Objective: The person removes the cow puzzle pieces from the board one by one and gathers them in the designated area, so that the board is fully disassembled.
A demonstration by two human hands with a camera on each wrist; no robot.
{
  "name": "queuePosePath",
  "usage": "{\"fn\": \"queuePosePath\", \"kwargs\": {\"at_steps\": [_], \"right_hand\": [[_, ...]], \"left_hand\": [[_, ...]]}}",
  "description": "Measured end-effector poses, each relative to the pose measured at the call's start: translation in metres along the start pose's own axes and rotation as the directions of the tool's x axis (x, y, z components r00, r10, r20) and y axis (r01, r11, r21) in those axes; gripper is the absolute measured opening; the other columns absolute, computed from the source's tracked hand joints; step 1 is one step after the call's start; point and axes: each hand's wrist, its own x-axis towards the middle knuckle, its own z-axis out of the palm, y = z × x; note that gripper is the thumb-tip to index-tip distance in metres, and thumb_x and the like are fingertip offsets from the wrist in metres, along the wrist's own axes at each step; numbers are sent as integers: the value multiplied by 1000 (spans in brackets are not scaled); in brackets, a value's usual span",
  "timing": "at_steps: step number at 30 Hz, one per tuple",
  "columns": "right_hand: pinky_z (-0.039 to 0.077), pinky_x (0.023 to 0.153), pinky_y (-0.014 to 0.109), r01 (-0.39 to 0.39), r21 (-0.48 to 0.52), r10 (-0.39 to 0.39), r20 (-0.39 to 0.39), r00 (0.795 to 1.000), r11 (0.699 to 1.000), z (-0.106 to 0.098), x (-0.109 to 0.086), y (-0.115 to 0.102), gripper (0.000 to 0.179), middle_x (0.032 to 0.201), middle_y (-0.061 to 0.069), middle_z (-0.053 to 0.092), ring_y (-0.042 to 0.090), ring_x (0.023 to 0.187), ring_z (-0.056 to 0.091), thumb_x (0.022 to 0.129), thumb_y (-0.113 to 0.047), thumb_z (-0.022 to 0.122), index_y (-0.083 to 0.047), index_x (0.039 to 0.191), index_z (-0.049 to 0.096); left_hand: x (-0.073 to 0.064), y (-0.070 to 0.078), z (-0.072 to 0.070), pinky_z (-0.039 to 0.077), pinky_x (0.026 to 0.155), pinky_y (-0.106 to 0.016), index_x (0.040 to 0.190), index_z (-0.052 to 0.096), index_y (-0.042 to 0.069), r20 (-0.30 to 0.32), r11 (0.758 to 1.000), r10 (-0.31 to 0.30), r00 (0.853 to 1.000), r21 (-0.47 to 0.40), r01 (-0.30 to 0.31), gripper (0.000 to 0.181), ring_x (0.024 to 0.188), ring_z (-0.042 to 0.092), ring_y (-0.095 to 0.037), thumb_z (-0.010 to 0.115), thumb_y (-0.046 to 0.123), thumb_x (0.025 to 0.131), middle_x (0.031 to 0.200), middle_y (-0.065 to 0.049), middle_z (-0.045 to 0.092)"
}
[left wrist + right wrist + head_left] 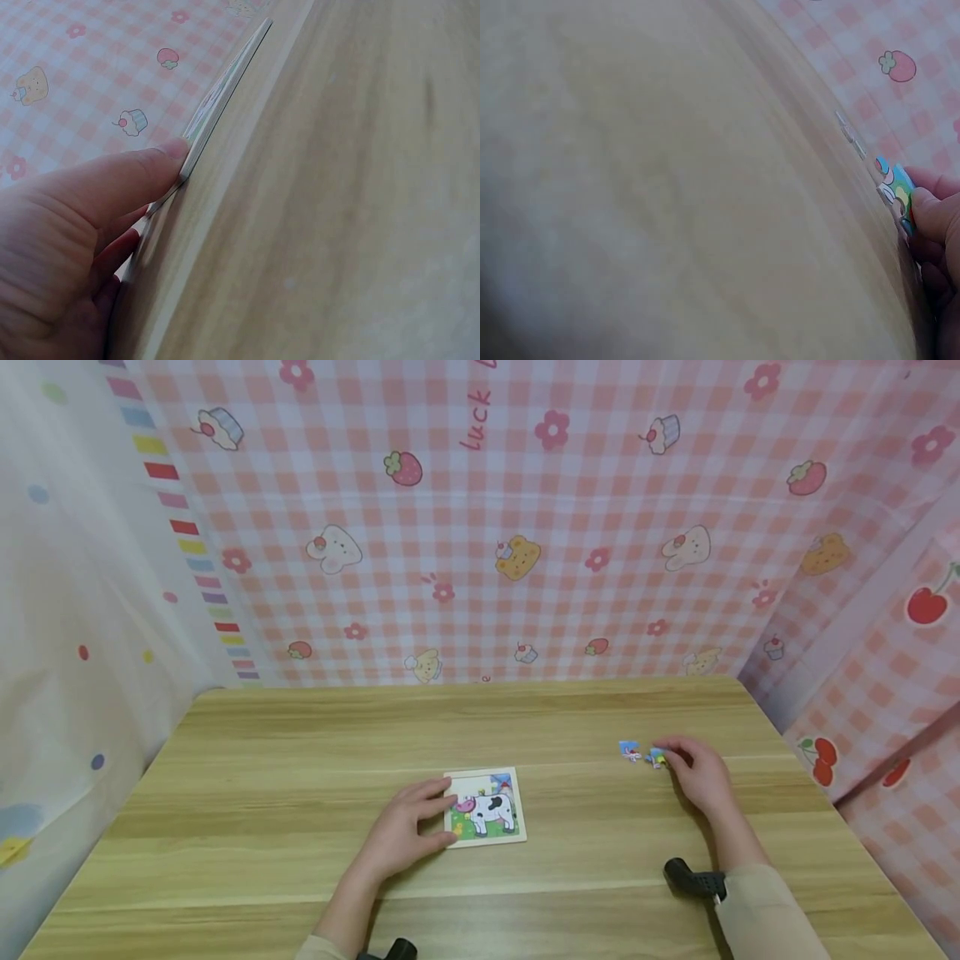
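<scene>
Mostly filled cow puzzle (490, 814), square, pale-framed, brightly coloured

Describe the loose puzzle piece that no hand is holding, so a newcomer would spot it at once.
On the wooden table, look right of the cow puzzle to the right hand, pinching a yellow-and-green piece. Just left of that piece in the head view lies the loose piece, blue along its top. Unlike its pinched neighbour, it lies untouched on the wood.
</scene>
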Motion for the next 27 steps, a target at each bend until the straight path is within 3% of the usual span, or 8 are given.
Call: {"fn": "queuePosePath", "kwargs": {"at_steps": [15, 27], "right_hand": [[41, 94, 58, -57, -70, 53, -51, 997, 996, 7, 10, 2, 19, 114, 27, 62, 44, 109, 54, 99, -5, 56, 3, 111, 69], [40, 93, 58, -54, -107, 45, -79, 996, 993, 10, 11, 2, 18, 113, 27, 63, 43, 108, 55, 99, -6, 58, 2, 110, 70]], "left_hand": [[0, 0, -1, 27, 114, -54, 126, 68, 7, 13, 1000, -6, 1000, -3, 6, 53, 138, 40, -34, 84, 23, 79, 146, -7, 52], [-1, -1, 0, 27, 114, -55, 126, 68, 8, 12, 1000, -20, 1000, 7, 20, 53, 138, 40, -34, 84, 24, 78, 146, -7, 51]]}}
